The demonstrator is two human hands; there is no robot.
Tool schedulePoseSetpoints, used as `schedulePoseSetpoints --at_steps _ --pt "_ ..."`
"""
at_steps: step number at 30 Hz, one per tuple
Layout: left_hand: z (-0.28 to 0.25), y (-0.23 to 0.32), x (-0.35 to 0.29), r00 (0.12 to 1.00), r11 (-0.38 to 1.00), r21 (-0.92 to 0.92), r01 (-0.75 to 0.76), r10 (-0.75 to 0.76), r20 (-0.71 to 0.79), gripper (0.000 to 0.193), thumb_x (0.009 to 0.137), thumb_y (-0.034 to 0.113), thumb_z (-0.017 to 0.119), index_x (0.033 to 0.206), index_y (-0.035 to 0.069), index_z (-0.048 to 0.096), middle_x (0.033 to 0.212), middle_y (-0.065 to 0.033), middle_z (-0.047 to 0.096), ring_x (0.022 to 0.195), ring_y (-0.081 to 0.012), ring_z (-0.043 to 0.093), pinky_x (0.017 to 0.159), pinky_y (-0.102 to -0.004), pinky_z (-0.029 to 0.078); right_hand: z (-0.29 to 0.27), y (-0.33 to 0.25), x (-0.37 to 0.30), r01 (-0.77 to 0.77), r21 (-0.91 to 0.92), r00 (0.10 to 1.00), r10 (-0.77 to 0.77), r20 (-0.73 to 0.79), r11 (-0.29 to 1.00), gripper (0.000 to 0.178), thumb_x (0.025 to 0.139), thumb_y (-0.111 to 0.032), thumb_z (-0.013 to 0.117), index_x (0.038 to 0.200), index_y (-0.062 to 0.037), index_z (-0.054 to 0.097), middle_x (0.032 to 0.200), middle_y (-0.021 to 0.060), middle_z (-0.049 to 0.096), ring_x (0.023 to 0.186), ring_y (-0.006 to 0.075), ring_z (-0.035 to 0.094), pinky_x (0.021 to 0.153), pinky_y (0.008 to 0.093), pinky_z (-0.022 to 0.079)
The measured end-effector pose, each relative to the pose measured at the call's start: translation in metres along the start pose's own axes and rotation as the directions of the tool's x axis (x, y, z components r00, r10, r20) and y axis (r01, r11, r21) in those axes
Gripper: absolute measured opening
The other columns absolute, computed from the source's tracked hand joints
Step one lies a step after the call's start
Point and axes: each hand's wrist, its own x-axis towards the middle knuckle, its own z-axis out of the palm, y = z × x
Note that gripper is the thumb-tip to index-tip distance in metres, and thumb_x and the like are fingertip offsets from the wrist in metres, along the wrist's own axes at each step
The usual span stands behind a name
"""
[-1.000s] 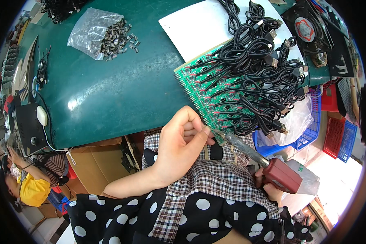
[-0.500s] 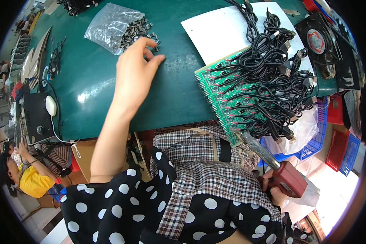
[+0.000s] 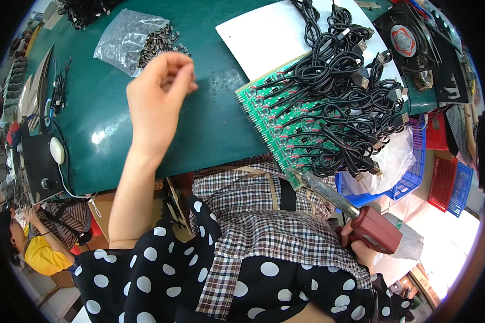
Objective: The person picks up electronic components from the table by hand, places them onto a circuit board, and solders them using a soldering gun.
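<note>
Under and beyond our left hand (image 3: 159,102) spreads the green table (image 3: 210,134). Well to that hand's right lies a white sheet (image 3: 269,32), with looped black cables (image 3: 337,62) heaped over it and over the green circuit board (image 3: 269,132), which sits nearer the hand. Our right hand (image 3: 362,253) grips a red soldering iron (image 3: 379,230), its tip ahead and left of that hand at the board's near corner; we cannot tell if they touch. Our left fingers are curled, thumb drawn in; we cannot tell whether they pinch anything. Just past them are a clear bag (image 3: 121,40) and small metal pieces (image 3: 159,43)
</note>
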Motion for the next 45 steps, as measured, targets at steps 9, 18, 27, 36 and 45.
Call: schedulePoseSetpoints --at_steps 9,18,27,36,45 --pt "0.012 0.013 -0.058 0.883 0.797 -0.403 0.45 -0.33 0.334 0.011 0.086 0.004 0.054 0.091 -0.005 0.058 0.075 -0.0077 0.061 0.066 -0.0105 0.059 0.062 -0.0211 0.049 0.003 0.001 -0.001 -0.04 -0.042 0.995 0.035 -0.095 0.998 0.046 0.065 -0.036 0.07 0.089 0.0014 0.059 0.071 0.0056 0.061 0.062 0.0172 0.058 0.059 0.0273 0.046" --pt "0.023 0.033 -0.094 0.76 0.602 -0.477 0.64 -0.405 0.509 0.012 0.083 -0.002 0.053 0.093 -0.006 0.057 0.082 -0.0111 0.062 0.072 -0.0151 0.061 0.067 -0.0247 0.051 0.017 -0.011 0.007 -0.013 0.33 0.997 0.039 -0.074 0.944 0.052 0.068 -0.031 0.075 0.096 0.0059 0.051 0.078 0.0088 0.059 0.055 0.0122 0.052 0.05 0.0223 0.041" --pt "0.048 0.049 -0.108 0.765 0.573 -0.518 0.635 -0.378 0.521 0.016 0.083 -0.006 0.053 0.091 0.001 0.041 0.085 -0.0103 0.058 0.077 -0.0168 0.062 0.067 -0.0246 0.051 0.018 -0.006 0.004 0.014 0.393 0.996 0.02 -0.082 0.919 0.056 0.067 -0.03 0.076 0.1 0.0054 0.049 0.085 0.011 0.06 0.056 0.0124 0.052 0.05 0.0228 0.042" --pt "0.054 0.05 -0.107 0.79 0.624 -0.496 0.603 -0.379 0.482 0.022 0.082 -0.007 0.052 0.086 0.005 0.034 0.082 -0.01 0.056 0.075 -0.0169 0.062 0.066 -0.0249 0.051 0.017 -0.008 0.003 -0.005 0.281 0.994 0.034 -0.099 0.96 0.049 0.065 -0.031 0.074 0.092 0.0052 0.055 0.074 0.0077 0.059 0.055 0.0115 0.053 0.051 0.022 0.042" --pt "0.048 0.043 -0.098 0.778 0.628 -0.477 0.615 -0.382 0.499 0.023 0.081 -0.007 0.052 0.085 0.005 0.033 0.08 -0.0084 0.055 0.073 -0.0167 0.062 0.065 -0.0249 0.051 0.017 0.001 0.005 -0.017 0.114 1.0 0.02 -0.022 0.993 0.052 0.071 -0.036 0.069 0.099 0.0031 0.049 0.078 0.009 0.054 0.056 0.0131 0.047 0.054 0.0251 0.037"
